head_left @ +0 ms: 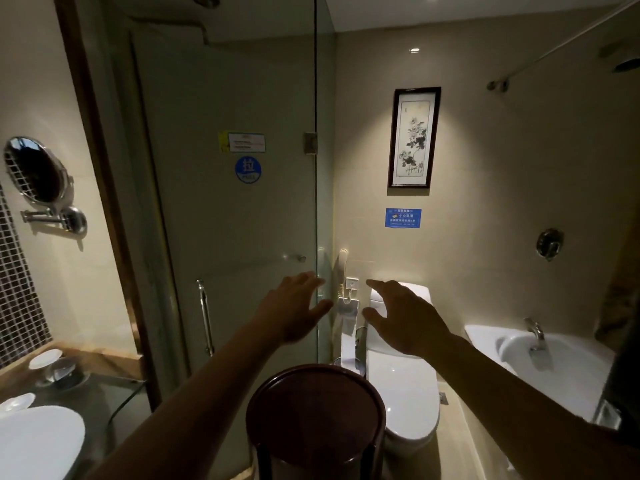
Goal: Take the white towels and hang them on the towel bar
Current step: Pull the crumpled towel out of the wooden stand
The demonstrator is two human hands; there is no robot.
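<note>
Both my arms reach forward into a dim bathroom. My left hand (298,306) is open with fingers spread, in front of the edge of the glass shower door (242,209). My right hand (405,317) is open too, fingers apart, held over the toilet tank (417,292). Neither hand holds anything. No white towel shows in the view. A thin horizontal bar (294,257) is mounted on the glass door just above my left hand. A vertical metal handle (206,320) sits lower on that door.
A dark round wooden stool (315,410) stands right below my arms. The white toilet (401,393) is behind it, a bathtub (540,355) with a tap to the right. A washbasin (38,441) and counter lie at the lower left, a round wall mirror (36,171) above.
</note>
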